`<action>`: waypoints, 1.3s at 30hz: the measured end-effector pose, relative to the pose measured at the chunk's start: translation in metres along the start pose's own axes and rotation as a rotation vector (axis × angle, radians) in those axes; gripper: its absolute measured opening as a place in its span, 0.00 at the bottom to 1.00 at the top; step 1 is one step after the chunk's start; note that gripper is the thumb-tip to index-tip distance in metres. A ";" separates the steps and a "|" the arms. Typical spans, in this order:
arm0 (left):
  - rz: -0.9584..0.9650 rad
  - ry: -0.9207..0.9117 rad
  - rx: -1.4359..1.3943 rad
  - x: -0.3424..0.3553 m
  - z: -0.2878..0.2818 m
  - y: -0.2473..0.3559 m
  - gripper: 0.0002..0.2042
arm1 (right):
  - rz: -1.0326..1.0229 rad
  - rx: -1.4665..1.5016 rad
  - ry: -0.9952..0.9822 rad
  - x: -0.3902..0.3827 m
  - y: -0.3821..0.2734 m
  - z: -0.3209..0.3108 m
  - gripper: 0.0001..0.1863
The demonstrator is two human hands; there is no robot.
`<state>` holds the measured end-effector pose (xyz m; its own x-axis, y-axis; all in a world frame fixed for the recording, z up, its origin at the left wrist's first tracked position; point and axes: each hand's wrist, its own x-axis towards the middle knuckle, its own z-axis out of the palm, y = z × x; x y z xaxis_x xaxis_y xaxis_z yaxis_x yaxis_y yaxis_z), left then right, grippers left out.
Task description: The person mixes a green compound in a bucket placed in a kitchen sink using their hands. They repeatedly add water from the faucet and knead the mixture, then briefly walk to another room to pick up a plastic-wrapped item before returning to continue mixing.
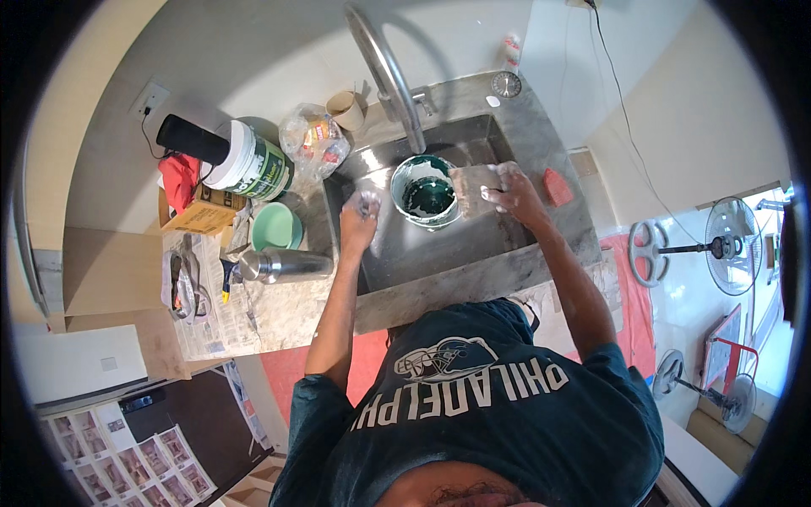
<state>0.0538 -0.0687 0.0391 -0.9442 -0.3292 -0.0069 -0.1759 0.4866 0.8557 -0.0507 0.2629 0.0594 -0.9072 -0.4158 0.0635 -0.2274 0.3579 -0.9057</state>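
A dark green bucket (425, 191) stands in the steel sink (439, 262) under the faucet (390, 80), its rim and inside walls smeared white. Beside its right rim, my right hand (514, 196) grips a flat, brownish rectangular piece (470, 188); its exact kind is unclear. White residue coats the fingers of that hand. Over the left part of the sink is my left hand (359, 223), its fingers curled in. A small whitish, shiny patch shows at those fingertips, too blurred to name.
Left of the sink stand a mint-green bowl (275, 226), a lying steel bottle (285, 264), a white-and-green paint tub (252, 162), a plastic bag (312, 139) and a brown cup (345, 111). A red block-like thing (556, 187) rests on the right counter, and a round dial (506, 84) at the back.
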 end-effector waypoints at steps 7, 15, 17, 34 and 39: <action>-0.430 -0.035 -0.091 0.016 0.068 -0.049 0.22 | 0.586 0.981 -0.061 -0.005 0.047 0.000 0.23; -0.311 -0.096 0.051 0.029 0.065 -0.083 0.19 | 0.414 0.779 -0.306 0.030 0.026 0.037 0.24; -0.182 -0.126 0.209 0.034 0.053 -0.085 0.19 | 0.432 0.772 -0.338 0.041 0.026 0.046 0.23; -0.164 -0.140 -0.432 0.009 0.066 0.022 0.42 | -0.050 0.248 -0.306 0.023 0.001 0.114 0.20; -0.248 -0.222 -0.709 0.002 0.058 0.027 0.30 | -0.048 0.367 -0.385 0.019 -0.014 0.104 0.28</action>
<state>0.0308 -0.0089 0.0323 -0.9473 -0.1546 -0.2805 -0.2399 -0.2377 0.9412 -0.0281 0.1633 0.0299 -0.6876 -0.7259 0.0126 -0.0645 0.0438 -0.9970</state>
